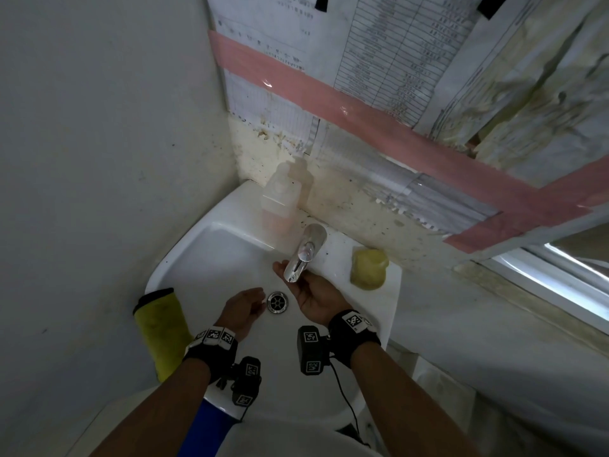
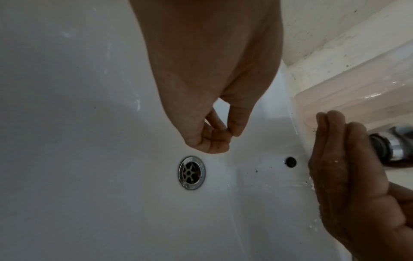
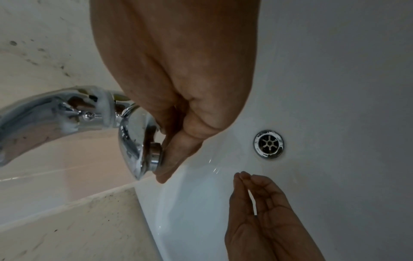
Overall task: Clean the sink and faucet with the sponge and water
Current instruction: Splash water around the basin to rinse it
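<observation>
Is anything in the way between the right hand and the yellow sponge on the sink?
Nothing visible blocks it. The right hand is cupped under the faucet spout, and the sponge sits on the sink ledge just to the hand's right, with only bare white rim between. The faucet stands to the sponge's left, off that path.
</observation>
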